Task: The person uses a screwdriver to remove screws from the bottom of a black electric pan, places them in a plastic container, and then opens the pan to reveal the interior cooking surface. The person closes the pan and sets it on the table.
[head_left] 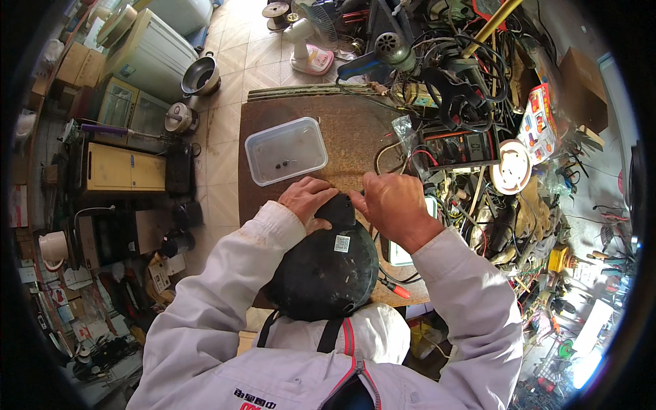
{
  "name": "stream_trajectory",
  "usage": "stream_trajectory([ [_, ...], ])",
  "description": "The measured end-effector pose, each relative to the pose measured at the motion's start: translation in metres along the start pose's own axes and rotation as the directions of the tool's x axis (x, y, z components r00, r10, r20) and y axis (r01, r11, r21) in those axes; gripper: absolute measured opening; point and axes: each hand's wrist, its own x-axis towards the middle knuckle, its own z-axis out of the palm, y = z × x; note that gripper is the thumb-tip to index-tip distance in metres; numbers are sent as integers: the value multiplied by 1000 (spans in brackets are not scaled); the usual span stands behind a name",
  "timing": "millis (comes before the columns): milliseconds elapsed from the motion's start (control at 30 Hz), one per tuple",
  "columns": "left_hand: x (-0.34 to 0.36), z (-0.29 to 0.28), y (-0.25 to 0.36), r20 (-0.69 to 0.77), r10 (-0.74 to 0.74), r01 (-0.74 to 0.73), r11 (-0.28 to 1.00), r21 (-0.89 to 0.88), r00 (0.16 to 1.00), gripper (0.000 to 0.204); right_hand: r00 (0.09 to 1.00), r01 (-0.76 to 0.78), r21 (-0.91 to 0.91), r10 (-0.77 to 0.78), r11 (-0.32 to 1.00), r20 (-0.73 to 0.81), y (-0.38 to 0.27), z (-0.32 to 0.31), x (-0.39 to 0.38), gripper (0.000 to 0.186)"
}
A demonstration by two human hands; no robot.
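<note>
A black round appliance with a short block at its far edge (318, 277) lies tilted against my lap and the table's near side. A square white label (341, 243) is stuck on it. My left hand (307, 203) grips the block from the left, thumb bent round its near side. Against the block's right side, my right hand (396, 208) is closed, thumb and forefinger pressed together. What lies inside that fist is hidden. Just beyond my left hand sits a clear plastic tub (290, 143) holding a few small dark pieces (283, 165), possibly screws.
The brown wooden table (352, 133) carries a multimeter (456, 149) at the right, with cables around it. A hair dryer (389, 55) and tangled wires crowd the far right. Near my right forearm lies a red-handled clip (400, 292). A metal pot (201, 75) stands far left.
</note>
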Motion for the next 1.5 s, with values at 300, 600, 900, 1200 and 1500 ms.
stream_trajectory([
  [300, 4, -1, 0, -21, -1, 0, 999, -40, 1000, 77, 977, 93, 48, -82, 994, -195, 10, 8, 2, 36],
  [600, 3, -7, 8, 19, -33, 33, 999, -11, 999, 78, 957, 170, 175, -120, 970, -264, 14, 14, -1, 29],
  [900, 5, -5, 8, 29, -66, 66, 998, 9, 997, 77, 992, 49, 56, -42, 997, -117, 6, 10, 5, 27],
  [1200, 5, -4, 8, 9, -31, 31, 999, 42, 999, 76, 1000, 23, -40, -23, 999, -10, -1, -4, 2, 24],
  [1500, 3, -5, 8, -6, -10, 10, 999, 41, 1000, 76, 993, 80, -76, -86, 994, -81, 0, 5, 5, 22],
])
